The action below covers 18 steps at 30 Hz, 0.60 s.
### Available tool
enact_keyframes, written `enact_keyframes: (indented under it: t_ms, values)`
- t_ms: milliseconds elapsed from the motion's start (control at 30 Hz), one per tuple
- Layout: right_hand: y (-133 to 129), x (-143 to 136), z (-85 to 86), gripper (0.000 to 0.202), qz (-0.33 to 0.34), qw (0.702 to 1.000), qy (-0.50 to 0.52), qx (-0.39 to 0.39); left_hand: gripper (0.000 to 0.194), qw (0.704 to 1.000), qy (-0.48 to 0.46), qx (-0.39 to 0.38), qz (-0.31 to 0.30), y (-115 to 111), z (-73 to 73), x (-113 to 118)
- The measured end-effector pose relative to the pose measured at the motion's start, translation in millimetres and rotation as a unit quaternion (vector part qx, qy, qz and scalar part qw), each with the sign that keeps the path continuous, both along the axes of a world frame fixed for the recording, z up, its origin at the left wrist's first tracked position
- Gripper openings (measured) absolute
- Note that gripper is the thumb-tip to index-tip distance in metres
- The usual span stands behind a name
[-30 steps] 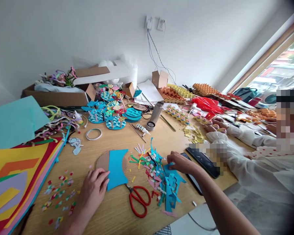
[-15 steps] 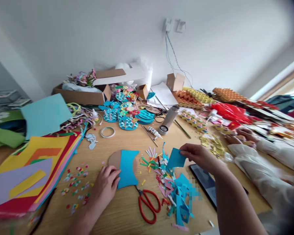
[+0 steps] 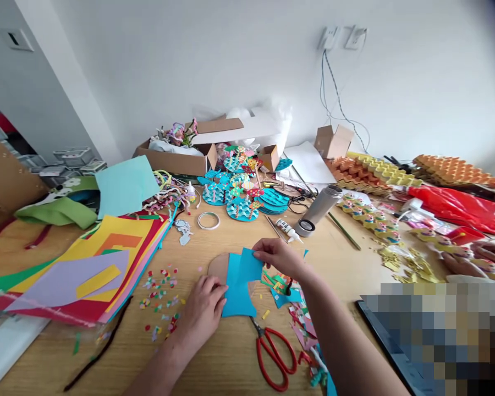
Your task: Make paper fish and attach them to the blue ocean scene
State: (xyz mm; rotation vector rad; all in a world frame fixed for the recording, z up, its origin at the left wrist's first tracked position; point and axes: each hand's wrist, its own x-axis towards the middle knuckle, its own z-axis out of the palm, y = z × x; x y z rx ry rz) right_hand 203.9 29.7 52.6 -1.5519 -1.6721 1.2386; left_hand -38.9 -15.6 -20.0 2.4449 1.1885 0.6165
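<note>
My right hand (image 3: 279,257) pinches the upper right corner of a small blue paper piece (image 3: 249,267). It overlaps a larger blue paper sheet (image 3: 237,301) with a curved right edge; I cannot tell if the two touch. The larger sheet lies on a brown cardboard piece (image 3: 217,268) with rounded ends. My left hand (image 3: 206,308) rests at the left side of the cardboard, its bent fingers holding the sheet's edge down. Red-handled scissors (image 3: 274,352) lie just below, their blades partly hidden under the cardboard.
Paper scraps (image 3: 303,324) lie under my right forearm, confetti (image 3: 160,291) left of my left hand. Coloured sheets (image 3: 78,275) are stacked at left. A glue bottle (image 3: 287,228), flask (image 3: 324,203) and tape ring (image 3: 208,220) stand beyond. Another person's hand (image 3: 464,264) is at right.
My right hand has brought the small blue paper leftward from above the scraps to over the larger sheet. My left hand stays at the cardboard. The view has turned left.
</note>
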Motion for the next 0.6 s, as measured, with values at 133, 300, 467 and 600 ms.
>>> enact_keyframes:
  t_ms: [133, 300, 467, 600]
  values:
    - [-27, 50, 5.6, 0.024, 0.003, 0.998, -0.046, -0.043, 0.03, 1.0, -0.004, -0.005, -0.002, 0, -1.3, -1]
    - [-80, 120, 0.3, 0.026, 0.01, 0.982, -0.143, -0.125, 0.03, 1.0, -0.006, -0.007, -0.01, 1, -0.9, 0]
    - [-95, 122, -8.3, 0.026, -0.035, 0.944, -0.327, -0.027, 0.031, 1.0, -0.001, -0.008, -0.009, 0, 1.0, 0]
    - [-63, 60, -12.3, 0.033, 0.0, 0.953, -0.3, 0.041, 0.032, 1.0, 0.0, -0.001, -0.004, 0, 1.4, 0]
